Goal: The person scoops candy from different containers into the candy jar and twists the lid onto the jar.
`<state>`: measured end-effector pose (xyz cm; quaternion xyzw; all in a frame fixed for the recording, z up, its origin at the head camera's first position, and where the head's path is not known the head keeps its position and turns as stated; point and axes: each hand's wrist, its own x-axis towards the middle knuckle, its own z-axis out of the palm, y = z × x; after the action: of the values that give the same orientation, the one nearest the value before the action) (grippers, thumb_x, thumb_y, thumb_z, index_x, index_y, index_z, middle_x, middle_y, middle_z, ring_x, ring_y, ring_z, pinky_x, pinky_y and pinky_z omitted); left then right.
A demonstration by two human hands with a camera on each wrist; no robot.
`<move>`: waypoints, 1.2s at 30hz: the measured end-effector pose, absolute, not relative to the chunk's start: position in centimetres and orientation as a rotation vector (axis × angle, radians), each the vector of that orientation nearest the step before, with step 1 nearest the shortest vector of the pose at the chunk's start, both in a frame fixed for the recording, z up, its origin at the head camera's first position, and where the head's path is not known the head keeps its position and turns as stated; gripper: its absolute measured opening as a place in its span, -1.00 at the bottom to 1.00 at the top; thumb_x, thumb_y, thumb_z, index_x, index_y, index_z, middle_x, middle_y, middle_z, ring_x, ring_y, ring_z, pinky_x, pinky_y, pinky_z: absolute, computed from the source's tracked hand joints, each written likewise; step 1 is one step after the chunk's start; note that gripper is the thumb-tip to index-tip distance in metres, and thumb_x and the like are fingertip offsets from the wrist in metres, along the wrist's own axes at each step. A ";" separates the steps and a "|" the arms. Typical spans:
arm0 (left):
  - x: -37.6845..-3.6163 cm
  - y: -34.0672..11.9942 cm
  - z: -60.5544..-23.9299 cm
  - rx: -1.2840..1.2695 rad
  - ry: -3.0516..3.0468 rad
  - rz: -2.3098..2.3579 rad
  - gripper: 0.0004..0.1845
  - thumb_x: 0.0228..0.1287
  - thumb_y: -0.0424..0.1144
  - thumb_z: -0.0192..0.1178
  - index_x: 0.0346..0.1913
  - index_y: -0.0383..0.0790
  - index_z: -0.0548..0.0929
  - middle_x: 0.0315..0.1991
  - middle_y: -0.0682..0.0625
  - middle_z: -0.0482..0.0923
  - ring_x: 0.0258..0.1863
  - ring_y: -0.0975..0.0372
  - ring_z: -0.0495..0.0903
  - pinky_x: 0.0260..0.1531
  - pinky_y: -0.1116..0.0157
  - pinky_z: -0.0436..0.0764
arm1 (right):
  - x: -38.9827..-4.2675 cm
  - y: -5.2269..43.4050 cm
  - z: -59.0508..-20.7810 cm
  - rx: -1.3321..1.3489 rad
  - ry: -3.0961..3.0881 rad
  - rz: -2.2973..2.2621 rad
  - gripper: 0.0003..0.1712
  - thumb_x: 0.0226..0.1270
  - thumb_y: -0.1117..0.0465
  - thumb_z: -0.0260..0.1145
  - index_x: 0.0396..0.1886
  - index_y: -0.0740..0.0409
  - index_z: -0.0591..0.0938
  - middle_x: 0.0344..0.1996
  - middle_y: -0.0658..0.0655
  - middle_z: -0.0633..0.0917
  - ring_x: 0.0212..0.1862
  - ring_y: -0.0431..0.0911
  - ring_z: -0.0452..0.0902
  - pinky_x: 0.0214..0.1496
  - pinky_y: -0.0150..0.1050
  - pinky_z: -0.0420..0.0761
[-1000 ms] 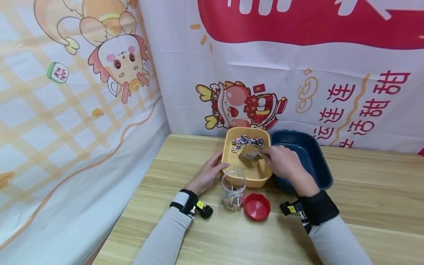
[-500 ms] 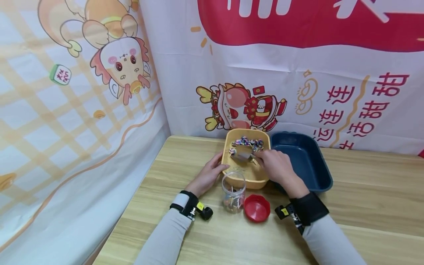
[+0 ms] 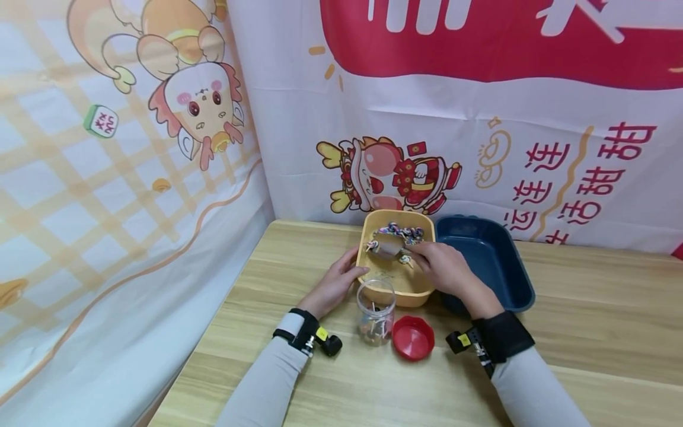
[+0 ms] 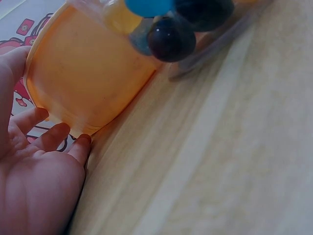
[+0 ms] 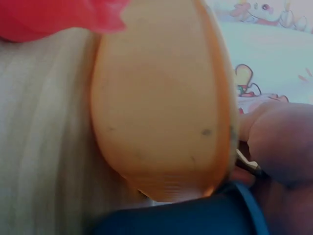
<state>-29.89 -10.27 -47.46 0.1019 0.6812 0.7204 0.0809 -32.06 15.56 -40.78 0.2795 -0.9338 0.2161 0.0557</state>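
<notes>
A yellow tub (image 3: pixel 396 283) stands on the wooden table with several colourful candies (image 3: pixel 399 229) heaped at its far end. My right hand (image 3: pixel 423 254) reaches into it and grips the handle of a small metal scoop (image 3: pixel 388 245), whose blade lies against the candies. The right wrist view shows the tub's wall (image 5: pixel 161 122) and my right hand (image 5: pixel 281 142) closed round a dark handle (image 5: pixel 250 167). My left hand (image 3: pixel 353 265) rests against the tub's left side, its fingers (image 4: pixel 58 137) lying fairly straight on the wall (image 4: pixel 88 73).
A clear jar (image 3: pixel 376 309) holding a few lollipops stands just in front of the tub, its red lid (image 3: pixel 413 338) beside it. A dark blue tub (image 3: pixel 493 264) sits right of the yellow one. Printed banners hang behind and to the left.
My right hand has carried the scoop leftward and farther back in the yellow tub, up to the candy heap. The left hand has stayed on the tub's side.
</notes>
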 end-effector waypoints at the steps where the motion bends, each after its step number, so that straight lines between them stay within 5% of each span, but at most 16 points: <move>1: -29.9 -10.3 -47.5 0.307 2.040 2.155 -0.25 0.48 -0.32 0.15 0.64 -0.11 0.11 0.61 -0.18 0.10 0.54 0.00 0.21 0.53 0.14 0.23 | -32.1 15.7 -40.7 0.855 -2.840 0.702 -0.68 0.56 0.21 0.21 0.18 0.15 0.72 -0.33 0.10 0.71 -0.37 -0.05 0.47 -0.34 -0.20 0.46; 12: -30.0 -10.5 -47.9 0.323 2.046 2.156 -0.24 0.48 -0.32 0.15 0.64 -0.12 0.10 0.63 -0.18 0.03 0.56 -0.01 0.16 0.55 0.10 0.18 | -32.7 17.4 -40.3 0.920 -2.822 1.047 -0.60 0.63 0.28 0.09 0.33 0.22 0.60 -0.06 0.22 0.74 -0.12 0.11 0.63 -0.27 -0.24 0.55; 22: -29.8 -10.4 -47.7 0.319 2.067 2.134 -0.22 0.49 -0.30 0.14 0.64 -0.17 0.04 0.64 -0.19 -0.03 0.59 0.00 0.08 0.57 0.09 0.12 | -32.1 18.8 -38.6 0.898 -2.691 1.318 -0.54 0.67 0.10 0.04 0.38 0.18 0.56 -0.35 0.18 0.55 -0.42 0.02 0.38 -0.47 -0.26 0.36; 27: -29.8 -10.2 -47.8 0.295 2.067 2.140 -0.23 0.48 -0.33 0.13 0.64 -0.15 0.07 0.65 -0.15 -0.03 0.58 -0.01 0.10 0.56 0.09 0.15 | -31.0 19.8 -36.7 0.903 -2.602 1.342 -0.50 0.68 0.05 0.02 0.44 0.13 0.52 -0.18 0.27 0.65 -0.29 0.07 0.47 -0.36 -0.32 0.43; 30: -29.9 -10.2 -47.8 0.284 2.067 2.140 -0.24 0.48 -0.34 0.13 0.64 -0.17 0.06 0.64 -0.17 -0.03 0.57 -0.03 0.12 0.56 0.08 0.16 | -30.1 20.5 -35.4 0.913 -2.552 1.345 -0.52 0.67 0.07 0.03 0.42 0.10 0.54 0.01 0.24 0.71 -0.08 0.03 0.60 -0.12 -0.40 0.62; 34: -30.0 -10.3 -47.9 0.268 2.083 2.129 -0.24 0.49 -0.31 0.14 0.64 -0.16 0.07 0.64 -0.18 -0.01 0.57 -0.02 0.12 0.56 0.07 0.15 | -29.2 21.5 -33.8 0.932 -2.499 1.347 -0.56 0.67 0.12 0.04 0.38 0.08 0.58 0.24 0.13 0.65 0.14 -0.08 0.58 0.12 -0.48 0.59; 36: -30.0 -10.4 -47.9 0.264 2.088 2.122 -0.24 0.49 -0.29 0.15 0.64 -0.14 0.08 0.64 -0.16 0.00 0.57 0.00 0.12 0.57 0.08 0.14 | -28.8 22.0 -33.2 0.947 -2.478 1.342 -0.58 0.66 0.15 0.06 0.36 0.06 0.60 0.23 0.11 0.65 0.10 -0.12 0.56 0.08 -0.55 0.55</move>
<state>-29.99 -10.40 -47.86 0.0880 0.6965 0.7081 0.0763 -28.79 22.02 -33.15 0.3175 -0.8305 0.4498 0.0844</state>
